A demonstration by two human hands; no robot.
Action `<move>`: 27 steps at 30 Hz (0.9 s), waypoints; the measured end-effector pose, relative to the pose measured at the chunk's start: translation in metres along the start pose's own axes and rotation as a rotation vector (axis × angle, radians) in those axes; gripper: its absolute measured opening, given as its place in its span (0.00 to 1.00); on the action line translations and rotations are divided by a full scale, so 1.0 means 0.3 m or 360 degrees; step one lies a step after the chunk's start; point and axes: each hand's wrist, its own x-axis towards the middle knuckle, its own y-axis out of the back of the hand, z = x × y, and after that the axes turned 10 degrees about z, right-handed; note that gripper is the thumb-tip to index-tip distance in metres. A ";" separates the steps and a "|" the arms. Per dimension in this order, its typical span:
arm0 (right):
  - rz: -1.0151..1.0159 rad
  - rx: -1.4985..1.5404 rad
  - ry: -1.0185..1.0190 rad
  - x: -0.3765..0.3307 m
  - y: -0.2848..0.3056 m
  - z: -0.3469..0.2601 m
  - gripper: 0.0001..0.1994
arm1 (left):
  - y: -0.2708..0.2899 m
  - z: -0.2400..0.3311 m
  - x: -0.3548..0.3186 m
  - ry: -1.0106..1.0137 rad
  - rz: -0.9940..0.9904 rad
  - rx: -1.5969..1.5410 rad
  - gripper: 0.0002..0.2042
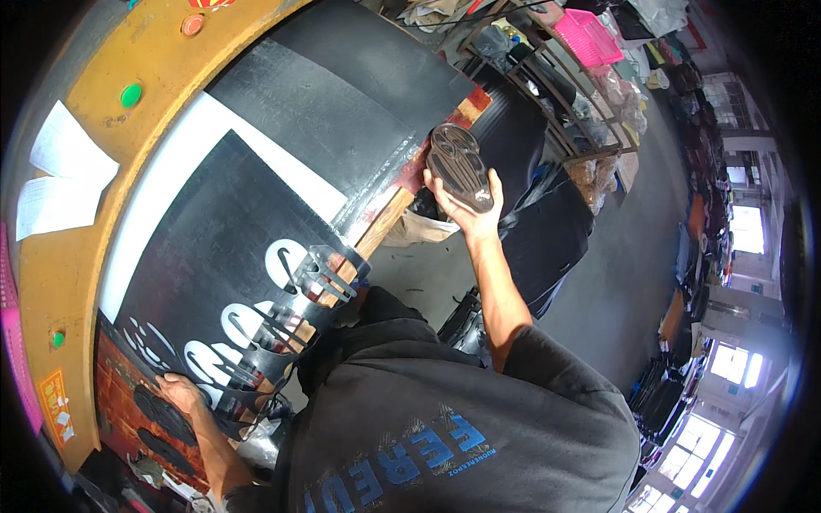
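My right hand (472, 214) is raised and closed around a dark brown, sole-shaped cutting die (459, 162) with ribs and openings across its face. It is held above the worktable's right edge. At the lower left my left hand (180, 393) grips the edge of a black sheet (222, 214), its fingertips partly hidden. Several sole-shaped holes are cut along the sheet's near side, and the white board (316, 190) under it shows through them. Thin black strips (329, 272) of the sheet hang over the near edge.
A yellow machine frame (90, 282) with round buttons and white papers (68, 175) curves along the left. Another black sheet (333, 94) lies at the far side. A reddish board (128, 402) bears dark oval pieces. On the right stand a metal rack (556, 94) and a pink basket (588, 38).
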 end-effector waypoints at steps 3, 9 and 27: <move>0.0135 -0.0278 0.0154 -0.017 -0.125 -0.018 0.42 | 0.003 0.077 -0.030 0.0562 0.0063 -0.0652 0.31; -0.0396 -0.0400 0.0247 -0.131 -0.326 -0.081 0.49 | 0.033 0.080 -0.042 0.0538 -0.0005 -0.0551 0.33; 0.0102 -0.2097 0.0687 -0.025 -0.250 0.111 0.40 | 0.057 0.099 -0.035 0.0568 -0.0015 -0.0504 0.31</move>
